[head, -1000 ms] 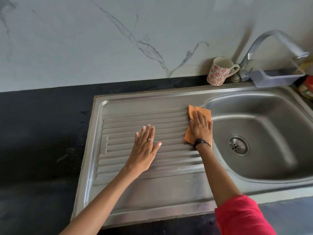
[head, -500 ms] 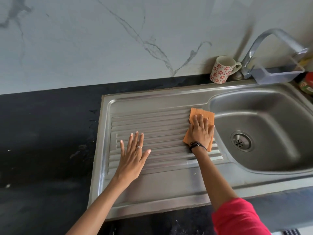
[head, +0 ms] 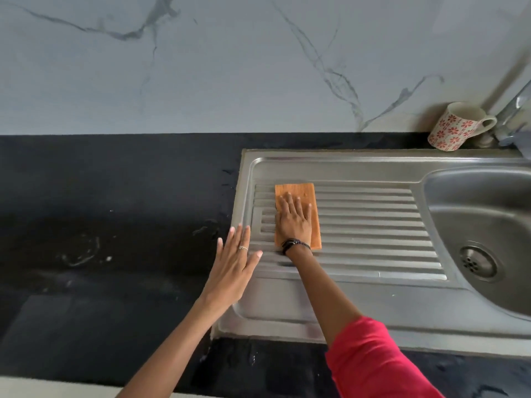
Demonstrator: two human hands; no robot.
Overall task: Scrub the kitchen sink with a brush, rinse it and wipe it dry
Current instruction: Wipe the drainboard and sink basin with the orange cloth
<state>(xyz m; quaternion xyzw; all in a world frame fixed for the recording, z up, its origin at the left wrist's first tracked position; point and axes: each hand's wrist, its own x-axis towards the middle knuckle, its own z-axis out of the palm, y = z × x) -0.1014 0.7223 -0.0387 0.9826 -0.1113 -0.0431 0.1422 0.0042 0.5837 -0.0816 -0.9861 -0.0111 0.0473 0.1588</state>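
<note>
The steel sink [head: 373, 308] has a ribbed drainboard on its left and a basin with a drain [head: 478, 264] at the right edge. An orange cloth [head: 296, 189] lies flat at the drainboard's far left end. My right hand [head: 294, 221] presses flat on the cloth, fingers spread, a dark band on the wrist. My left hand [head: 234, 268], wearing a ring, rests flat with fingers apart over the sink's left rim, holding nothing. No brush is in view.
A black countertop [head: 115, 225] with wet marks stretches to the left and along the front. A white mug with red flowers [head: 457, 126] stands at the back by the tap base [head: 514, 116]. A marbled wall rises behind.
My right hand has slid the orange cloth from beside the basin leftward across the ribs to the drainboard's left end. My left hand shifted left to the sink's rim. The view panned left.
</note>
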